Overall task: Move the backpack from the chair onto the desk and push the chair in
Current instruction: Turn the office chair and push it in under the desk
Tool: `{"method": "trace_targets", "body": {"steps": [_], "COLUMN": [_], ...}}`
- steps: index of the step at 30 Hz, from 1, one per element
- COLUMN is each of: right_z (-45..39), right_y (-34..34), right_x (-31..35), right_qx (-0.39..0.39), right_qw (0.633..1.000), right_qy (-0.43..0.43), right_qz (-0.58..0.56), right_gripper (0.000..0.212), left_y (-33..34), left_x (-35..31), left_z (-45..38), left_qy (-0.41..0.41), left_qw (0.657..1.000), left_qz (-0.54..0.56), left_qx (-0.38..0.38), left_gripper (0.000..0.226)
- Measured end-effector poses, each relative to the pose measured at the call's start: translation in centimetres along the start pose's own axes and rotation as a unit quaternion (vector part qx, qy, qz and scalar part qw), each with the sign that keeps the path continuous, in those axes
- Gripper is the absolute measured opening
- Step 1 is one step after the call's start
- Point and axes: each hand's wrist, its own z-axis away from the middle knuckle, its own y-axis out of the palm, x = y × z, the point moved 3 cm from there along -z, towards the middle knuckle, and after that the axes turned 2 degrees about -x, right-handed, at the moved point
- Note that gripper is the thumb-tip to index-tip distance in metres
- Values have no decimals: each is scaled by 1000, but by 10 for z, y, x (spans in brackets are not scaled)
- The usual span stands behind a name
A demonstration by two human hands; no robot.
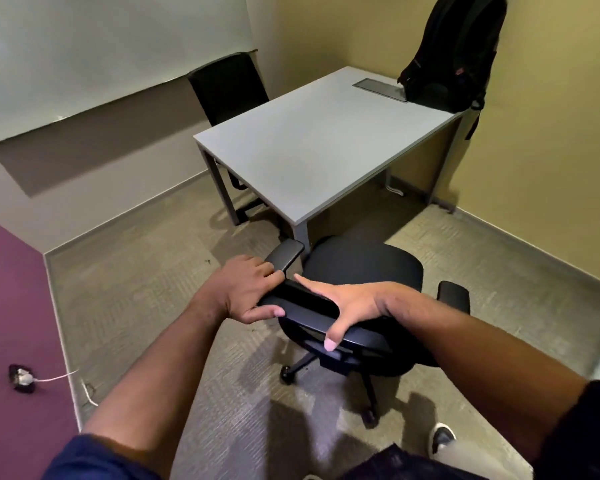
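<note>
The black backpack (454,53) stands upright on the far right corner of the grey desk (312,150), leaning against the yellow wall. A black office chair (361,265) on casters stands just in front of the desk's near corner, its seat bare. My left hand (250,289) grips the left end of the chair's backrest top. My right hand (350,306) rests over the middle of the same backrest edge, fingers spread and thumb curled under it.
A second black chair (227,86) is tucked at the desk's far left side. A whiteboard hangs on the left wall. A small dark object with a white cable (23,375) lies by the purple wall. My shoe (442,438) is on the carpet behind the chair.
</note>
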Motion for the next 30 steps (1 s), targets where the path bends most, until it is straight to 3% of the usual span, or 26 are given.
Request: {"method": "trace_targets", "body": {"steps": [4, 9, 13, 19, 22, 30], "right_z": [39, 84, 113, 152, 173, 206], "right_y": [-18, -38, -56, -76, -83, -91], "right_x": [-36, -69, -86, -110, -121, -140], "right_qx": [21, -20, -115, -241, -262, -304], "right_qw": [997, 991, 981, 957, 949, 913], "right_qy": [49, 109, 143, 155, 172, 253], "right_qz": [-56, -80, -57, -40, -32, 101], "right_gripper": [133, 128, 122, 94, 83, 93], "left_y": [-6, -15, -22, -27, -31, -37], "left_x": [-32, -66, -90, -117, -129, -158], "left_z": [-33, -74, -107, -153, -179, -224], "left_qy": [59, 48, 34, -20, -23, -7], "left_qw": [997, 996, 998, 999, 997, 995], "left_qz": [3, 10, 13, 44, 59, 87], "left_qx": [-48, -73, -59, -14, 35, 38], "left_gripper": [82, 79, 88, 89, 76, 58]}}
